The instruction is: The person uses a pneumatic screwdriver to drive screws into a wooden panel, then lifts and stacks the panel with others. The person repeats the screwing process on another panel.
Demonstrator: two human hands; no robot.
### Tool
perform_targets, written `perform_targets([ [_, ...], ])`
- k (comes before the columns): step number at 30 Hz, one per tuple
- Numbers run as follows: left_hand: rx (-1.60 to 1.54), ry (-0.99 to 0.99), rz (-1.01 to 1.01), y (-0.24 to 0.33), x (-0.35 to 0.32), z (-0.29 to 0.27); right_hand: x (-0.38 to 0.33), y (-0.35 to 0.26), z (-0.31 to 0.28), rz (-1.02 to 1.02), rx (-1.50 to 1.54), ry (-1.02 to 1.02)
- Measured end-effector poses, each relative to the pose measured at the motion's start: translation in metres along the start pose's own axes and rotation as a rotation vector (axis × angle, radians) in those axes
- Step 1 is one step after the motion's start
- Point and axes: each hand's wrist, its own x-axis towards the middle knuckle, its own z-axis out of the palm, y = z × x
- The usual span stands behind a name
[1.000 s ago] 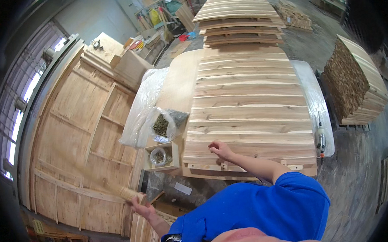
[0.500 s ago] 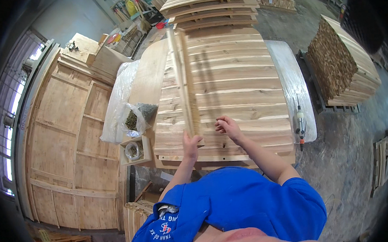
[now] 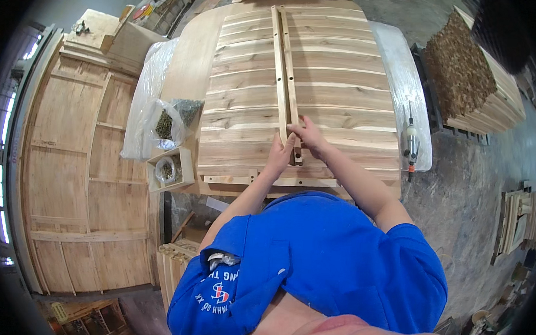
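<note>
Two long, narrow wooden strips [image 3: 281,83] with dark bolt holes run side by side, pointing away from me over the slatted wooden panel [image 3: 346,62]. My left hand [image 3: 280,155] is closed round the near end of the left strip, thumb on top. Just beyond it, my right hand [image 3: 309,136] grips the right strip near the same end, its fingers partly hidden behind the wood. The hands nearly touch. A shorter drilled strip [image 3: 267,181] lies along the panel's near edge.
Left of the panel are an open plastic bag of small hardware [image 3: 165,124] and a wooden box [image 3: 187,166] with another bag inside. A power screwdriver [image 3: 411,140] rests on the plastic-wrapped surface at right. Stacked slats [image 3: 461,68] stand beyond it.
The strips have swung from a leftward tilt to the middle of the panel, showing their holes. My right hand, earlier apart from them, has closed on the right one. The view has shifted.
</note>
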Motion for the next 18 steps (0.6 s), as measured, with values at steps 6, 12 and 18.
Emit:
perform_targets([
  [6, -0.165, 0.038, -0.239, -0.004, 0.028, -0.054, 0.032, -0.025, -0.051, -0.057, 0.065, 0.165],
  [12, 0.478, 0.143, 0.103, -0.047, 0.047, -0.090, 0.035, -0.003, -0.119, -0.356, -0.862, 0.643],
  [18, 1.012, 0.142, 0.017, -0.071, 0.051, -0.102, 0.018, 0.044, -0.133, -0.373, -0.951, 0.760],
])
